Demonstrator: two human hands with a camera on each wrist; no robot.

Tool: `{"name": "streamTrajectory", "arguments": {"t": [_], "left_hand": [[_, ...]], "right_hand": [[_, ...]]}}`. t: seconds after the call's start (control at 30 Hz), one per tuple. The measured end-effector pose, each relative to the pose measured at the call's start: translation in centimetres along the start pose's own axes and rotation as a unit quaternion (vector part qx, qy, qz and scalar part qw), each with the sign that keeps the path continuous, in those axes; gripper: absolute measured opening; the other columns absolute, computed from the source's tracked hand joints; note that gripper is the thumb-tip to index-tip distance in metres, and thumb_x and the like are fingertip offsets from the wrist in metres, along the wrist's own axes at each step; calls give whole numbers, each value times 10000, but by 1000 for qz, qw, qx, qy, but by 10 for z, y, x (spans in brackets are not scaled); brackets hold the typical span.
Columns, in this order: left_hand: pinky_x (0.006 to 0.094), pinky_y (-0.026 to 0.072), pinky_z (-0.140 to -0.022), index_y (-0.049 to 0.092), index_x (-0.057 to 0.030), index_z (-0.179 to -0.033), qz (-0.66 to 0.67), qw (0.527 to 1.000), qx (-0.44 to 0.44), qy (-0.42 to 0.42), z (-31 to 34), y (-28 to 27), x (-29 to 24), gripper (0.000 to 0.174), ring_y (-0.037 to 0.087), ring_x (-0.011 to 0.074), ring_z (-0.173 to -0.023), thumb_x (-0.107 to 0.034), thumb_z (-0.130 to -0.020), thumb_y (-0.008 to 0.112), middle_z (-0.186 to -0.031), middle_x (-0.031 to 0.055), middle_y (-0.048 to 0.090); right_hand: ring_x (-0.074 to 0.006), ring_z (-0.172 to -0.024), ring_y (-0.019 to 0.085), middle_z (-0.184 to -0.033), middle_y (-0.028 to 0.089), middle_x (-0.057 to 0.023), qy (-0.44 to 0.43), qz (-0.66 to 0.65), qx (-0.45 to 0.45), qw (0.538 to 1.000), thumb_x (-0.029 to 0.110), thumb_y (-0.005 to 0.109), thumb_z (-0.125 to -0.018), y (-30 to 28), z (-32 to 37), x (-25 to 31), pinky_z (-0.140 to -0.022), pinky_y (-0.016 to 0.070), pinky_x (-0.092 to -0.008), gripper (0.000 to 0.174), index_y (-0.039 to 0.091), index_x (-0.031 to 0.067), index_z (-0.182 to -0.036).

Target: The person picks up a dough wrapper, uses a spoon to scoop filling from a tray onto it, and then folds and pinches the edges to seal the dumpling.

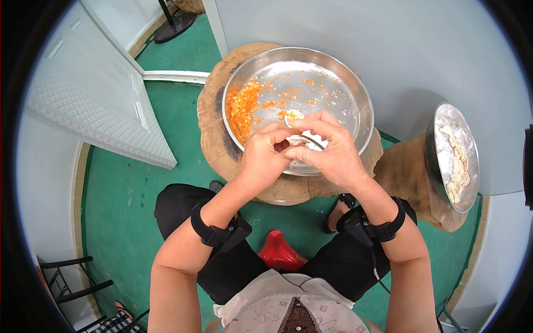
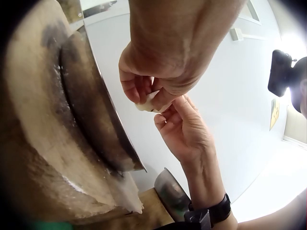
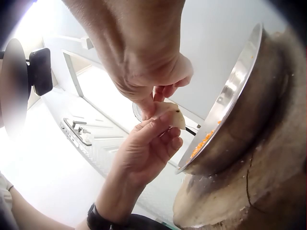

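Note:
Both hands meet over the near side of a wide steel pan point(image 1: 363, 114). Between them is a pale, folded dumpling point(image 1: 296, 140), seen closer in the right wrist view as a soft dumpling point(image 3: 173, 115) with a dark speck. My left hand point(image 1: 264, 152) pinches one side between thumb and fingers. With thumb and forefinger, my right hand point(image 1: 336, 147) pinches the other side. A spoon with a dark handle point(image 1: 313, 142) also lies in the right hand, its bowl point(image 1: 294, 116) pointing to the pan's far side. Orange and pale chopped filling point(image 1: 244, 108) is heaped at the pan's left.
The pan stands on a thick wooden stump point(image 1: 214, 125). On a smaller stump point(image 1: 411, 172) at the right, a tilted metal bowl point(image 1: 442, 116) holds several finished dumplings point(image 1: 459, 166) on white flour. A red stool seat point(image 1: 277, 252) shows between the knees. A grey wall point(image 1: 411, 50) rises behind.

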State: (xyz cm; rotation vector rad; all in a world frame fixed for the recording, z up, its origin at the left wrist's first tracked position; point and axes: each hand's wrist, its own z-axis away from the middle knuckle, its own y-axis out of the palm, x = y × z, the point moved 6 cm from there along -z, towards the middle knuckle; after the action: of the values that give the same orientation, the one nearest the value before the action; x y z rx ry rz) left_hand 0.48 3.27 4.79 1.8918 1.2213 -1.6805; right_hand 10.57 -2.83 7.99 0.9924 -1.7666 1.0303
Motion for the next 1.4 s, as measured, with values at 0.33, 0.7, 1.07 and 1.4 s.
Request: {"name": "streamTrajectory", "arguments": {"t": [0.33, 0.7, 1.07, 1.4], "left_hand": [[262, 437, -553, 605, 9, -805, -34, 999, 6, 25, 1, 5, 0, 131, 551, 164, -608, -1, -677, 577, -711, 87, 561], [195, 409, -583, 599, -29, -913, 274, 941, 69, -186, 3, 9, 16, 174, 520, 59, -659, -69, -746, 626, -766, 13, 600], [189, 413, -577, 589, -40, -878, 262, 929, 121, -231, 7, 14, 21, 147, 515, 57, -639, -156, -789, 601, -736, 7, 581], [189, 424, -557, 570, -52, -935, 355, 894, 72, -265, 4, 6, 33, 179, 540, 68, -639, -197, -831, 552, -784, 7, 589]], "right_hand": [[-233, -788, 485, -750, 526, -66, -92, 122, 6, 988, 116, 613, -694, 3, 0, -1, -716, 395, -328, 96, 623, 41, -754], [-94, -594, 458, -639, 534, -53, 135, -35, 3, 990, 317, 529, -823, -17, -11, -40, -576, 405, -248, 330, 593, -3, -773], [-157, -510, 435, -533, 457, -98, 72, 129, 60, 987, 308, 506, -828, -7, -9, -24, -495, 361, -308, 376, 526, -29, -662], [-206, -562, 474, -589, 501, -132, 181, 35, 77, 980, 367, 434, -861, -4, -4, -38, -555, 384, -342, 438, 539, -25, -697]]}}
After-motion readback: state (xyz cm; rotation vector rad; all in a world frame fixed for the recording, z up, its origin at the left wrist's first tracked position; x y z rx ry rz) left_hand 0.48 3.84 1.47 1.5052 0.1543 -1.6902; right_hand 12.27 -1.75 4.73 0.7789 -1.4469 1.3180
